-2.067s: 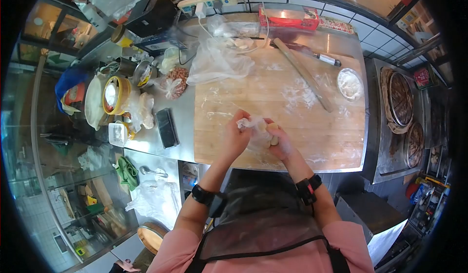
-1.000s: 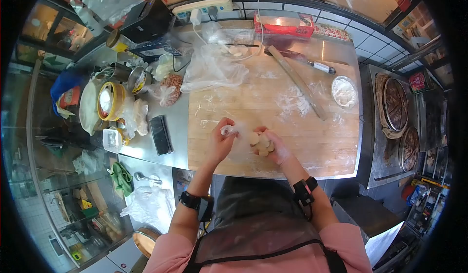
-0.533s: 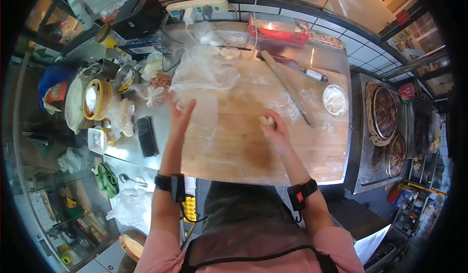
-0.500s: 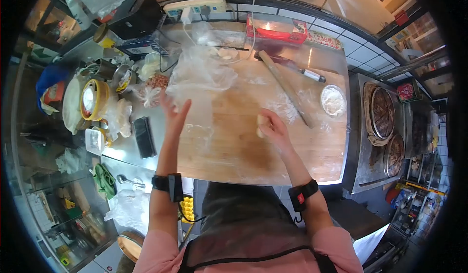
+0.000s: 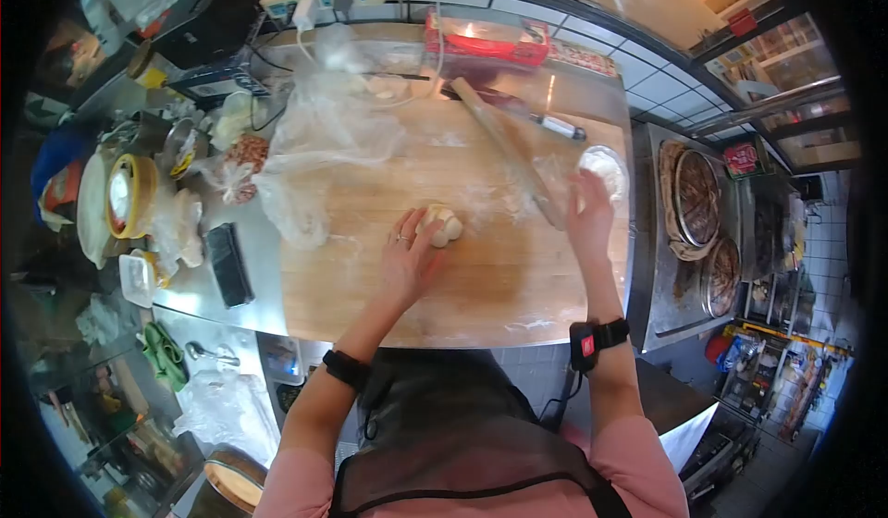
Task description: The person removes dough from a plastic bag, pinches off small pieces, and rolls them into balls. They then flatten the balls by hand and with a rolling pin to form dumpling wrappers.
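Observation:
My left hand [image 5: 410,254], with a ring on one finger, curls against a small cluster of pale dough pieces [image 5: 444,226] on the wooden board [image 5: 370,291]. Its thumb and fingers touch the near left side of the cluster. Over at the right, my right hand [image 5: 590,217] has its fingers bent together at the near left rim of a bowl of white flour [image 5: 606,168]; whatever is between them cannot be made out. A wooden rolling pin [image 5: 509,153] lies slantwise left of that hand. Beyond it rests a knife with a white handle [image 5: 560,128].
A clear plastic bag [image 5: 328,129] covers the board's back left. A phone-like black slab [image 5: 228,264] lies on the metal counter, near a bamboo steamer [image 5: 132,196] and a bag of reddish bits [image 5: 247,155]. Round pans [image 5: 696,199] stand at the right. A red box [image 5: 487,39] sits behind.
My left hand has come from beside the plastic bag rightward to the dough pieces. My right hand has left the board's middle for the flour bowl. The view has shifted right.

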`<action>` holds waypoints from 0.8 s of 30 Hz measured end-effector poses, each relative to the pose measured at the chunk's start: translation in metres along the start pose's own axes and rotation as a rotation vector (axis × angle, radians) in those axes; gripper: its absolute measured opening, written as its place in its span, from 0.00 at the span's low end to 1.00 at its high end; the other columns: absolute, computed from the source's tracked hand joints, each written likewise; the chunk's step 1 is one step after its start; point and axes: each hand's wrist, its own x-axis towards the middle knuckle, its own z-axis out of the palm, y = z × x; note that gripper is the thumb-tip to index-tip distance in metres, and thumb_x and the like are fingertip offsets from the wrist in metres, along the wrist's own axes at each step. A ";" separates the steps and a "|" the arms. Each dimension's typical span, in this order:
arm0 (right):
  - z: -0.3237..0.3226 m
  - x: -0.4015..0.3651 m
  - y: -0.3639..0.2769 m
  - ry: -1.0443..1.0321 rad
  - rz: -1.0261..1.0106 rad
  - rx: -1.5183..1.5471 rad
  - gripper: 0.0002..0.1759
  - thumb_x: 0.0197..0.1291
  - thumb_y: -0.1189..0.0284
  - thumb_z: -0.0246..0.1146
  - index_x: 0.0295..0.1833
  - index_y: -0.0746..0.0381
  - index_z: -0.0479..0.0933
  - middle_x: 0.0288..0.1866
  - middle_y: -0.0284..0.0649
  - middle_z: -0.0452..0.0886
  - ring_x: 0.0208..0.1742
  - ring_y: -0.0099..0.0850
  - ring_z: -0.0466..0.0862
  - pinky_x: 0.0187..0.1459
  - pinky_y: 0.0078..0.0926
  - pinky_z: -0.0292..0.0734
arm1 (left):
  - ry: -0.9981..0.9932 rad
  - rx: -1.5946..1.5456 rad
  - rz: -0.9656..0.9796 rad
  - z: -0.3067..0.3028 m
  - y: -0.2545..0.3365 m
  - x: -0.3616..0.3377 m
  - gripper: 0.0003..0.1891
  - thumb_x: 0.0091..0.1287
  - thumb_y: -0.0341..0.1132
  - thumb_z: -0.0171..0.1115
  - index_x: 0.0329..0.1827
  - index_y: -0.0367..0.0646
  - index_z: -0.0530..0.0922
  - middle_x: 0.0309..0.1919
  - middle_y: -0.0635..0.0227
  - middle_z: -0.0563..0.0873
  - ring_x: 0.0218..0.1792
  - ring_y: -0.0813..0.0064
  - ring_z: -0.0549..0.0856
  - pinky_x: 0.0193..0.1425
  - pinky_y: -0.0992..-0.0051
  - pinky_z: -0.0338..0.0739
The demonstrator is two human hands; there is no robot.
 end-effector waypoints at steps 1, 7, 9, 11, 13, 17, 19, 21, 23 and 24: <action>-0.010 0.012 0.018 0.011 0.132 0.057 0.14 0.54 0.79 0.61 0.48 0.62 0.77 0.49 0.49 0.80 0.46 0.46 0.82 0.48 0.39 0.78 | 0.003 -0.013 0.001 0.009 0.001 0.004 0.24 0.52 0.29 0.68 0.55 0.48 0.76 0.62 0.56 0.73 0.63 0.51 0.72 0.62 0.57 0.71; -0.003 0.047 0.088 -0.319 0.220 -0.132 0.08 0.51 0.72 0.64 0.38 0.59 0.83 0.34 0.48 0.84 0.38 0.42 0.85 0.43 0.34 0.78 | -0.066 0.204 0.031 0.027 0.000 0.010 0.26 0.52 0.34 0.70 0.57 0.51 0.75 0.65 0.56 0.70 0.66 0.51 0.68 0.67 0.54 0.64; -0.004 0.053 0.087 -0.414 0.188 -0.265 0.07 0.52 0.75 0.62 0.38 0.61 0.83 0.37 0.50 0.84 0.40 0.46 0.84 0.45 0.39 0.78 | -0.008 0.132 -0.034 0.025 0.001 0.003 0.27 0.53 0.35 0.70 0.58 0.50 0.75 0.65 0.56 0.70 0.65 0.50 0.69 0.66 0.55 0.65; -0.012 0.053 0.080 -0.388 0.177 -0.240 0.07 0.52 0.75 0.63 0.38 0.61 0.83 0.34 0.49 0.84 0.37 0.44 0.84 0.43 0.37 0.79 | 0.026 0.064 -0.084 0.022 -0.002 -0.003 0.27 0.53 0.35 0.69 0.58 0.48 0.74 0.65 0.55 0.70 0.64 0.49 0.70 0.65 0.55 0.67; -0.026 0.056 0.060 -0.411 0.383 0.002 0.07 0.51 0.76 0.65 0.38 0.62 0.82 0.29 0.46 0.83 0.32 0.36 0.84 0.39 0.32 0.78 | 0.068 -0.014 -0.128 0.023 -0.007 -0.005 0.27 0.53 0.34 0.69 0.59 0.46 0.74 0.65 0.54 0.69 0.64 0.48 0.70 0.64 0.56 0.68; 0.008 0.018 -0.024 -0.523 0.301 0.559 0.11 0.54 0.79 0.64 0.44 0.65 0.81 0.31 0.37 0.83 0.30 0.22 0.80 0.35 0.21 0.75 | 0.126 -0.035 -0.153 0.018 -0.008 -0.010 0.31 0.54 0.31 0.67 0.63 0.43 0.69 0.65 0.52 0.70 0.62 0.47 0.72 0.62 0.57 0.70; 0.025 0.009 -0.070 -0.560 0.209 0.643 0.11 0.55 0.78 0.63 0.45 0.66 0.81 0.34 0.36 0.84 0.32 0.22 0.81 0.38 0.20 0.76 | 0.132 -0.038 -0.155 0.012 -0.003 -0.007 0.32 0.54 0.30 0.67 0.64 0.43 0.67 0.65 0.52 0.70 0.62 0.47 0.72 0.62 0.57 0.71; 0.036 0.008 -0.078 -0.444 0.190 0.839 0.11 0.55 0.77 0.63 0.45 0.65 0.81 0.34 0.36 0.84 0.32 0.22 0.82 0.40 0.21 0.77 | 0.089 -0.028 -0.166 0.007 -0.002 -0.007 0.33 0.54 0.29 0.66 0.65 0.42 0.65 0.64 0.51 0.70 0.62 0.46 0.71 0.62 0.58 0.71; 0.036 0.007 -0.081 -0.561 0.331 0.632 0.17 0.55 0.76 0.62 0.51 0.65 0.78 0.42 0.42 0.84 0.41 0.30 0.84 0.48 0.29 0.78 | 0.101 -0.024 -0.145 0.009 -0.005 -0.007 0.31 0.55 0.29 0.65 0.64 0.41 0.66 0.64 0.51 0.71 0.62 0.46 0.71 0.63 0.58 0.70; 0.042 0.002 -0.083 -0.561 0.331 0.631 0.17 0.55 0.76 0.62 0.51 0.65 0.78 0.42 0.42 0.84 0.41 0.30 0.84 0.48 0.29 0.78 | 0.110 -0.022 -0.116 0.011 -0.005 -0.005 0.30 0.55 0.28 0.64 0.64 0.40 0.67 0.63 0.50 0.71 0.63 0.46 0.71 0.63 0.58 0.70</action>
